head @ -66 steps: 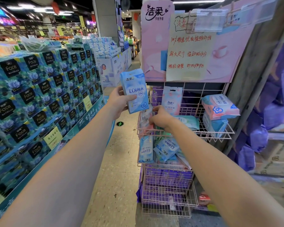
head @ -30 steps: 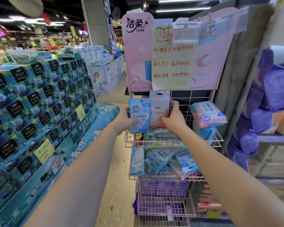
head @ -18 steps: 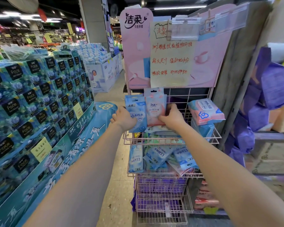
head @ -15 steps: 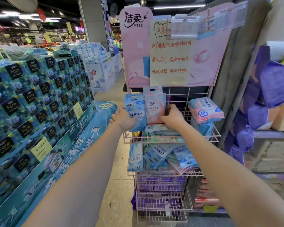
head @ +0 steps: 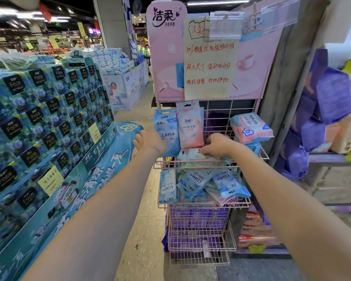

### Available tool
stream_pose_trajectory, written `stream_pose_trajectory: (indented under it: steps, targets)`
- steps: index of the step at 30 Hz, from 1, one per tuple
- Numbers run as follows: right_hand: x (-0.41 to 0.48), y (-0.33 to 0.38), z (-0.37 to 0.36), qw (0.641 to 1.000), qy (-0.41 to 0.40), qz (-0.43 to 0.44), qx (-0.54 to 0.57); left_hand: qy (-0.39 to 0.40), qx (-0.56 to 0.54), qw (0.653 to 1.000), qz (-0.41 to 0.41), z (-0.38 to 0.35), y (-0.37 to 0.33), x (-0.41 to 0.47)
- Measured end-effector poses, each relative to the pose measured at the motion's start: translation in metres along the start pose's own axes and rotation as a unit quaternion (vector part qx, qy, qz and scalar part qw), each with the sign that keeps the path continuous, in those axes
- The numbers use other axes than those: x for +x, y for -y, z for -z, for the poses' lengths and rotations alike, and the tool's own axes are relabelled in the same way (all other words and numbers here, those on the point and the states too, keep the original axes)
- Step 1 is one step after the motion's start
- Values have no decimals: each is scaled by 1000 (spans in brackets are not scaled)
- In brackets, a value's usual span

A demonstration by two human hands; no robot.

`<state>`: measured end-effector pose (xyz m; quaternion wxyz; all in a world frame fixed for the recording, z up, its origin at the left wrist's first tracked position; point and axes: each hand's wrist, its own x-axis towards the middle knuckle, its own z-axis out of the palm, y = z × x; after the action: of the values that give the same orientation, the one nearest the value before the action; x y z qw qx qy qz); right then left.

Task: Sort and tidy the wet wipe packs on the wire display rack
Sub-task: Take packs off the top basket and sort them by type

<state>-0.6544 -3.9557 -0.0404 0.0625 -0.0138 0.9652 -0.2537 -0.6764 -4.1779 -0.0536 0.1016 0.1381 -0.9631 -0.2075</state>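
Note:
A pink wire rack (head: pixel 211 162) stands in front of me. My left hand (head: pixel 150 141) grips a blue EDI wet wipe pack (head: pixel 168 130), holding it upright at the left end of the top basket. A pink pack (head: pixel 189 126) stands upright right beside it, free of both hands. My right hand (head: pixel 219 145) is lower and to the right, fingers curled onto a pale green-and-white pack (head: pixel 190 154) lying flat in the same basket. A bulky pink-and-blue pack (head: pixel 250 127) lies at the basket's right end. Several blue EDI packs (head: pixel 199 182) lie jumbled in the middle basket.
Purple packs (head: pixel 199 218) fill the lower baskets. A tall stack of blue Face tissue boxes (head: pixel 49 118) lines the left side of the tiled aisle (head: pixel 142 220). A pink sign board (head: pixel 166 57) with a handwritten note (head: pixel 209 61) tops the rack. Purple bags (head: pixel 328 98) hang at the right.
My right hand has let go of the pink pack and dropped down and right into the top basket. The pink pack stays upright beside the blue one, which my left hand still holds.

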Motion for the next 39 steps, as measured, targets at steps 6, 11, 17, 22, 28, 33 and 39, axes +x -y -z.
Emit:
stream_pose_trajectory:
  steps: [6,11,17,22,28,33,39]
  targets:
    - [-9,3,6,999,6,12,40,-96,18,995,-31,7,-3,-14]
    - [-16,8,5,999,0,23,33,64,-63,987,-132,7,-23,-22]
    - [-18,11,12,996,-65,49,-25,106,-183,973,-97,-1,-43,-27]
    - [-19,3,16,996,-79,49,-19,107,-260,954,-105,1,-50,-20]
    - [-26,0,17,990,-133,43,-7,157,-405,898,-67,8,-50,-10]
    - [-34,3,15,986,-154,58,5,187,-454,869,-63,22,-43,-1]
    - [-47,-2,23,982,-137,91,94,205,-488,846,-66,27,-43,9]
